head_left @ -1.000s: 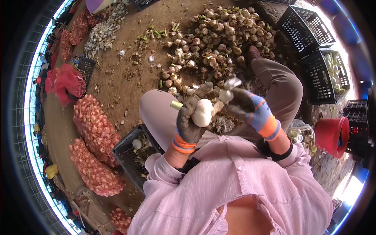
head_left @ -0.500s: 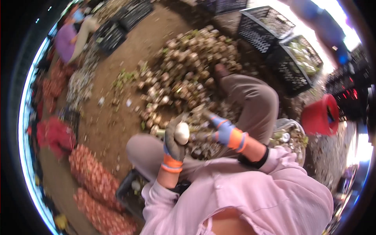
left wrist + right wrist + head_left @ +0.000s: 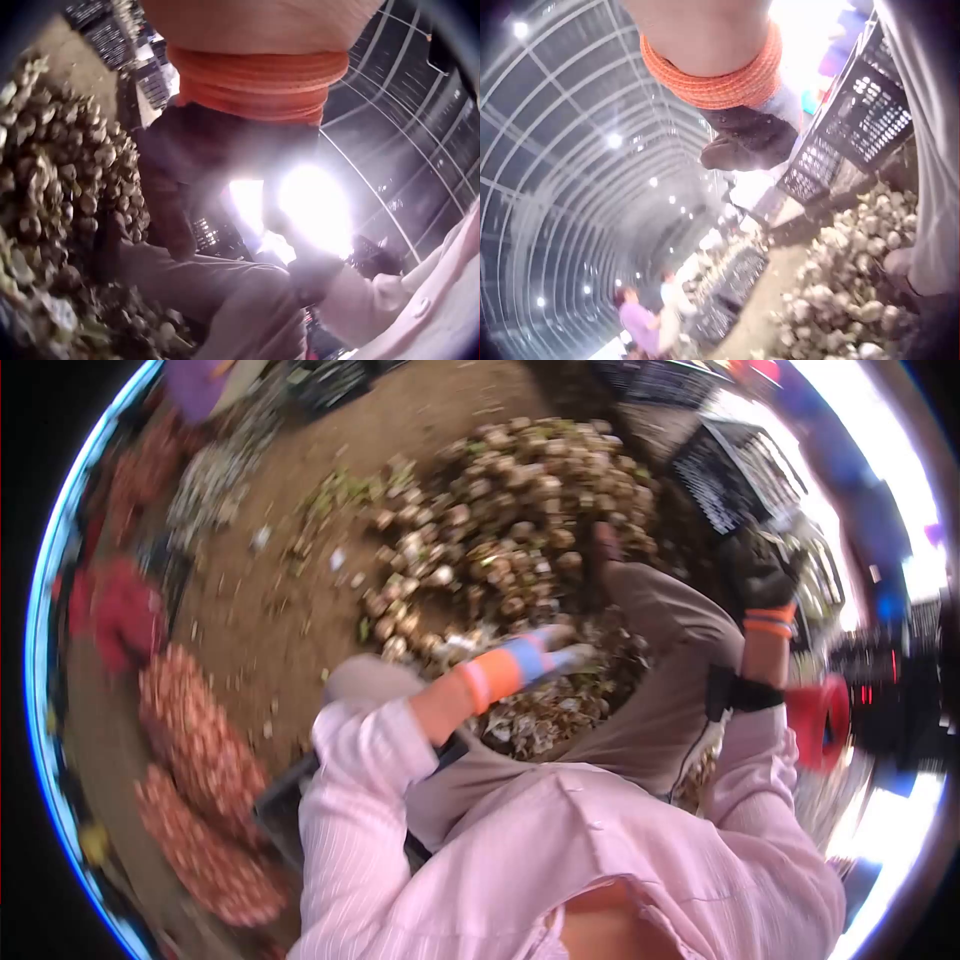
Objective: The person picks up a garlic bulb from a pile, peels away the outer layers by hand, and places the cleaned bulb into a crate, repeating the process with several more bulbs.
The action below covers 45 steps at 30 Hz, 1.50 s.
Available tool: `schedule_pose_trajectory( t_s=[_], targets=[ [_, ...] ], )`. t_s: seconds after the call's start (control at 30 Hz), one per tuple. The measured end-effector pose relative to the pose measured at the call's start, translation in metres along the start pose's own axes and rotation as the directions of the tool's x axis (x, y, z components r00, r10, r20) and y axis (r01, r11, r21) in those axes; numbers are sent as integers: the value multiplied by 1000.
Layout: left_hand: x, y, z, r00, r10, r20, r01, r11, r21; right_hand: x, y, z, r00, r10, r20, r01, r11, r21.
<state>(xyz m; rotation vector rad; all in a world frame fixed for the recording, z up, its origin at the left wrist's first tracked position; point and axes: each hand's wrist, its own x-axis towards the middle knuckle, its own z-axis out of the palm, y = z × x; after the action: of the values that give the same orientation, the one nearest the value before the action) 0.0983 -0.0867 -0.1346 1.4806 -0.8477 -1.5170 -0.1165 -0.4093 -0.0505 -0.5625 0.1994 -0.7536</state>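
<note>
In the head view my gloved left hand [image 3: 520, 662] hangs over the peelings between the legs, blurred, its fingers stretched forward with no bulb visible in them. Those fingers hang apart and loose from the left hand [image 3: 217, 157] in the left wrist view. Out to the right, my right hand [image 3: 765, 572] is over the crate of pale stalks [image 3: 818, 572]. The right wrist view shows the right hand [image 3: 751, 139] with bent fingers; whether anything is in it is hidden. The heap of garlic bulbs [image 3: 520, 490] lies in front.
Another black crate [image 3: 715, 478] stands beyond the right hand, and a red bucket [image 3: 815, 722] by the right sleeve. Full net sacks [image 3: 205, 735] and a dark crate [image 3: 285, 810] are at left. A person in purple [image 3: 639, 326] sits farther off.
The pale bulb that my left hand gripped is no longer visible there. My right hand has swung out right to the crate, while the left moved rightward over the peelings.
</note>
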Motion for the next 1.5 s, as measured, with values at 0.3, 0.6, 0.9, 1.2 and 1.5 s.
schedule_pose_trajectory(
  t_s=[0.3,0.6,0.9,1.2,1.5],
  targets=[
    [-53,37,-31,994,105,-28,-99,979,181,16,348,-23,879,455,-142,-208,100,-973],
    [-89,45,-82,757,328,-565,-432,900,-57,86,537,-13,841,420,-341,171,-805,-569],
    [-89,44,-108,757,288,-586,-393,918,-57,86,498,-31,889,420,-180,-164,-76,-984],
    [-104,35,-92,626,705,-332,-167,538,826,4,259,175,639,765,-74,-588,425,-688],
    [-133,54,2,455,882,-121,-193,230,954,-110,194,191,779,627,-15,-591,726,-352]
  ],
)
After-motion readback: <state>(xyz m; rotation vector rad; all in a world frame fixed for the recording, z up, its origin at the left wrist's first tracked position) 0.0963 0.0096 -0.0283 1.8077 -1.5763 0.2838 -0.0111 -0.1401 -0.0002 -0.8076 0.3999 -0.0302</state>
